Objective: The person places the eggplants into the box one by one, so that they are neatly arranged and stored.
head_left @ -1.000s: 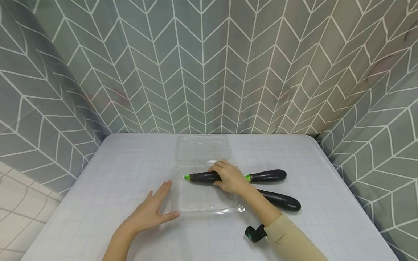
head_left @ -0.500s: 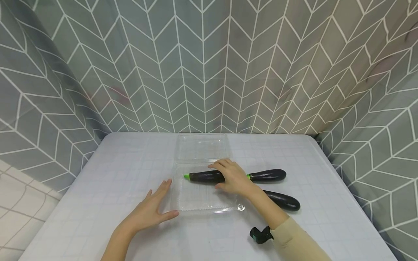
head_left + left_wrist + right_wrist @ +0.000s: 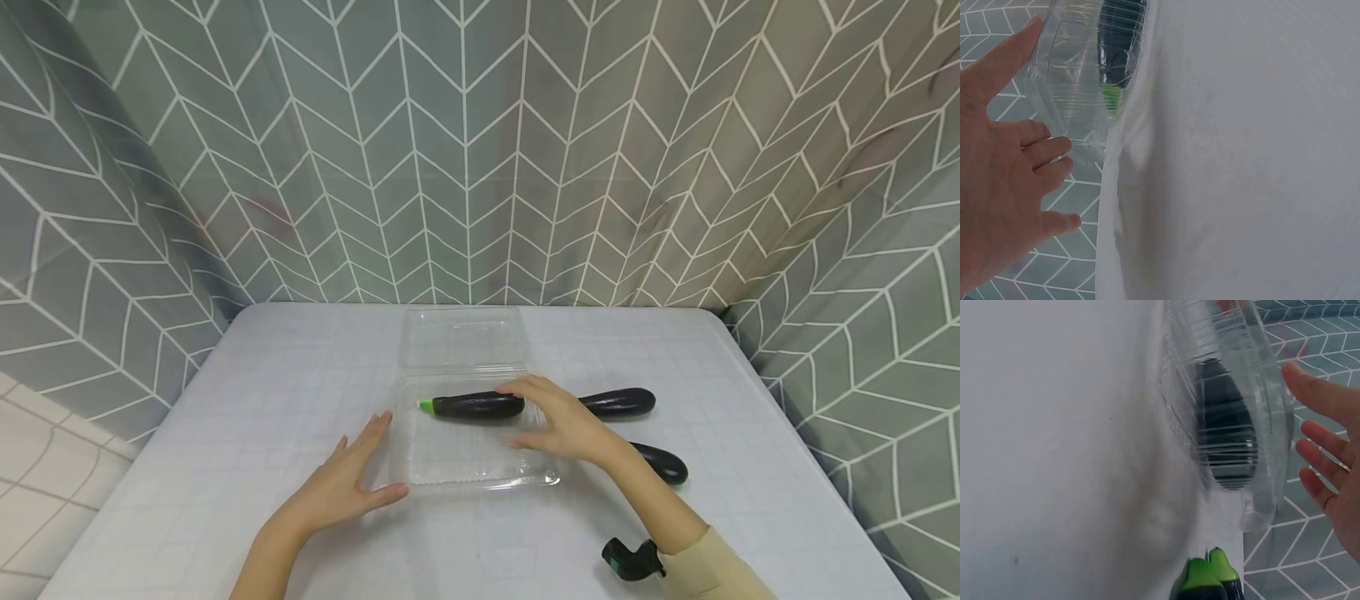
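Taking the head view as the clock, the tray [image 3: 450,457] sits at the centre of the white table [image 3: 285,367], its clear lid [image 3: 462,337] folded back flat towards 12 o'clock. One eggplant [image 3: 478,406] lies in the tray, in its upper half, green tip at 9 o'clock and rounded dark end at 3.

The left hand [image 3: 341,479] is at the tray's 8 o'clock side, open, fingers extended and thumb spread, right by the edge; whether it touches cannot be told. The right hand [image 3: 558,421] is over the 3 o'clock side, fingers loosely bent and thumb well apart, gripping nothing; its fingertips overlap the eggplant's rounded end in the head view.

Outside the tray, the second eggplant [image 3: 621,402] lies at 3 o'clock and the third eggplant [image 3: 663,463] at 4, partly hidden by the right hand and forearm. The right wrist view shows their green caps [image 3: 1201,574] side by side. A black device [image 3: 633,560] sits at the right wrist, beside the beige sleeve [image 3: 712,575], towards 5 o'clock. A patterned grey curtain [image 3: 465,150] hangs beyond the table at 12.
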Available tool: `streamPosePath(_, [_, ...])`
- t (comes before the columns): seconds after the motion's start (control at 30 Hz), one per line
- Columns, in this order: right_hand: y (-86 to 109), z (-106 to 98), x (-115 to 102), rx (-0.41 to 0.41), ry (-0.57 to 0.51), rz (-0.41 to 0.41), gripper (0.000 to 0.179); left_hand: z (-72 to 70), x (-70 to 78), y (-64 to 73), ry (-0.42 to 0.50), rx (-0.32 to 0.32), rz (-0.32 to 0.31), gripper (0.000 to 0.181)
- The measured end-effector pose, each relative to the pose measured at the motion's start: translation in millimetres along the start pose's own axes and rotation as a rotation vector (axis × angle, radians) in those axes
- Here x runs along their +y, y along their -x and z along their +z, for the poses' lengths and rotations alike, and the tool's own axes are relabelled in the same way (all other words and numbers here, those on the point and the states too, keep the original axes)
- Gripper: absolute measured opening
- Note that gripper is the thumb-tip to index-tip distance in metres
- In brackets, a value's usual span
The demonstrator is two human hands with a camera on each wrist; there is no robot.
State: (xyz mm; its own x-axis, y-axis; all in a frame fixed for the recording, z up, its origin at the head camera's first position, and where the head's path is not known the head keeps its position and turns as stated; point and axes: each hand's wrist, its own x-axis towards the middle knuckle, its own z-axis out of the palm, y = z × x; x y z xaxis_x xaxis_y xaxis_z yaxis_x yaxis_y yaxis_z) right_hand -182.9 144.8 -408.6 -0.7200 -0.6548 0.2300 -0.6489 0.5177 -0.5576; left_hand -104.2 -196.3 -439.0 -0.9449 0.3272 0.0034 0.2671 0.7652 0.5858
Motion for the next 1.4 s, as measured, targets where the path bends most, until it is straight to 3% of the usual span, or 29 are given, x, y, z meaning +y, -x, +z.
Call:
streamPosePath(0.17, [16.4,-11,-1,-0.010,-0.076,0.048,0.073,1.2,-1.4,0.3,0.008,0.000,-0.002,0.102])
streamPosePath(0.4, [36.8,-28,-2,0.015,-0.120,0.043,0.071,0.3,0.2,0.1,0.012,0.000,-0.002,0.102])
streamPosePath(0.63, [55.4,-48,2,0.071,-0.065,0.025,0.070,-0.4,0.6,0.9,0.021,-0.002,0.001,0.102])
streamPosePath(0.97, [71.1,-63,9,0.159,-0.018,-0.073,0.069,0.0,0.1,0.5,0.023,0.006,0.013,0.101])
streamPosePath(1.4, [99.9,-77,26,0.180,0.012,-0.008,0.063,0.5,-1.3,-0.4,0.022,0.008,0.026,0.101])
